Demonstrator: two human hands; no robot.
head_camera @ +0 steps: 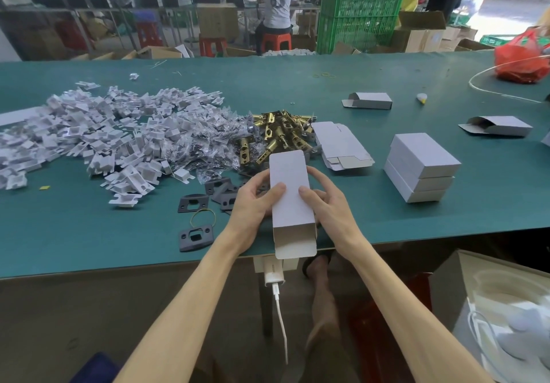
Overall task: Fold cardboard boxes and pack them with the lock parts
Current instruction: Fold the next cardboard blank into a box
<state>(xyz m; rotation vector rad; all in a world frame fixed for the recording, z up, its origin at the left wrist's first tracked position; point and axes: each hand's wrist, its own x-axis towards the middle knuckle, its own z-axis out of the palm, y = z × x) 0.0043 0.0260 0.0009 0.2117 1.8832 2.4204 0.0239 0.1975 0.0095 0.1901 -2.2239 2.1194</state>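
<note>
A white cardboard box (290, 192) is held above the near edge of the green table (416, 219), its open end with a loose flap pointing toward me. My left hand (253, 204) grips its left side, thumb on top. My right hand (326, 204) grips the right side, thumb also on top. Behind the box lies a pile of brass latch bolts (279, 135). Dark strike plates (195, 235) lie to the left of my hands. A heap of white cardboard inserts (98, 132) and bagged screws (208, 147) spreads across the left.
Flat unfolded box blanks (342, 144) lie right of the brass parts. A stack of three closed boxes (421, 167) stands further right, with two half-folded boxes (369, 100) (500, 125) beyond. A red bag (522, 58) sits far right. People work behind the table.
</note>
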